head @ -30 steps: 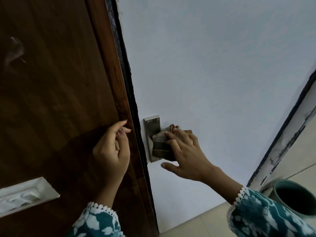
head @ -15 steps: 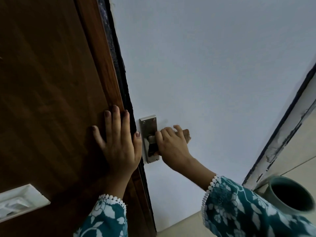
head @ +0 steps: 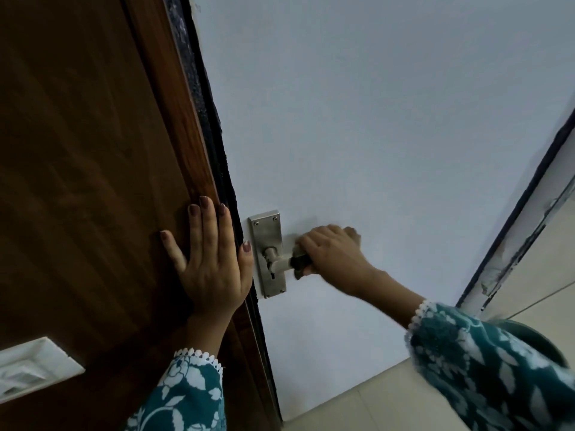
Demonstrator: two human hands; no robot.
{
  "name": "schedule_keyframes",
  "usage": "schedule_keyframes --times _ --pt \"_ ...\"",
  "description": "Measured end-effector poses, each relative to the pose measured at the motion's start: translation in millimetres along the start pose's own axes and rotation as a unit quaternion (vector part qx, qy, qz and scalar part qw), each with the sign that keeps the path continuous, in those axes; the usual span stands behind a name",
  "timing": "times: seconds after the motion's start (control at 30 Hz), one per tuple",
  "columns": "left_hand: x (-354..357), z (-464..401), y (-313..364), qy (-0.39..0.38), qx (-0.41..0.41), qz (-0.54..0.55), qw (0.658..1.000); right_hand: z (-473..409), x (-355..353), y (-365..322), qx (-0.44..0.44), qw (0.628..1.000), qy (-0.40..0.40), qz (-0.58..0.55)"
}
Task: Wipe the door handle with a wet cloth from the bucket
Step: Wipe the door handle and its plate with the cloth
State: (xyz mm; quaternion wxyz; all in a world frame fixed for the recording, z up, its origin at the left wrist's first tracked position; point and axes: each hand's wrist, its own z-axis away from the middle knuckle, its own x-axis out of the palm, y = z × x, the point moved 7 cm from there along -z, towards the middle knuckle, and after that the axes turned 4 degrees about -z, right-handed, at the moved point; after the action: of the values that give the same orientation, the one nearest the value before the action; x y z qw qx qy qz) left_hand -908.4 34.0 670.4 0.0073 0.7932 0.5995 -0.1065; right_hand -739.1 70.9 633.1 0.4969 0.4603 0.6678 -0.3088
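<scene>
Pressing flat with fingers spread, the left hand (head: 209, 269) is laid on the brown door frame (head: 93, 181). Beyond it, the door handle (head: 281, 263) is gripped through a dark cloth (head: 300, 262) by the right hand (head: 333, 255), on the white door (head: 373, 135).

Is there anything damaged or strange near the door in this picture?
Yes. The door frame at the right has chipped, peeling paint low down, near the floor. The dark edge strip beside the brown door also looks rough and worn.

The left hand (head: 211, 262) is lying flat with fingers spread and pointing up, while the right hand (head: 333, 253) is curling closed in a blurred grip.
</scene>
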Motion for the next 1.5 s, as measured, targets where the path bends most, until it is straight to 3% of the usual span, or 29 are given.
schedule_keyframes --times 0.13,0.3,0.4,0.5,0.63,0.7,0.77,0.93,1.07,1.27,1.5 --pt "-1 0 0 -0.01 0.001 0.011 1.0 -3 -9 -68 -0.031 0.987 0.157 0.029" --pt "-1 0 -1 -0.008 -0.004 0.019 1.0 4 -9 -72 -0.012 0.97 0.233 0.06" --pt "-1 1 -3 -0.009 -0.001 0.025 1.0 5 -3 -54 -0.016 0.976 0.211 0.044" --pt "-1 2 -3 -0.007 0.006 0.018 1.0 12 5 -10 0.053 0.99 0.129 -0.011" --pt "0 1 -1 -0.003 -0.002 0.009 1.0 33 5 53 0.137 0.982 0.038 -0.122" --pt "-1 0 -1 -0.002 -0.004 0.006 1.0 41 -5 62 0.138 0.982 0.064 -0.116" --pt "0 -1 0 -0.004 -0.005 0.001 1.0 46 -22 52 0.118 0.977 0.14 -0.11" --pt "-1 -1 -1 -0.017 -0.01 0.013 1.0 29 -39 -31 -0.039 0.962 0.252 -0.1" --pt "-3 -1 -1 -0.023 -0.011 0.022 0.999 10 -16 -74 -0.129 0.967 0.215 -0.039" --pt "-3 0 -3 -0.024 -0.008 0.029 0.999 6 -3 -68 -0.146 0.968 0.198 -0.044" --pt "-2 1 -3 -0.022 -0.005 0.029 0.999 4 4 -20 -0.067 0.982 0.134 -0.112"
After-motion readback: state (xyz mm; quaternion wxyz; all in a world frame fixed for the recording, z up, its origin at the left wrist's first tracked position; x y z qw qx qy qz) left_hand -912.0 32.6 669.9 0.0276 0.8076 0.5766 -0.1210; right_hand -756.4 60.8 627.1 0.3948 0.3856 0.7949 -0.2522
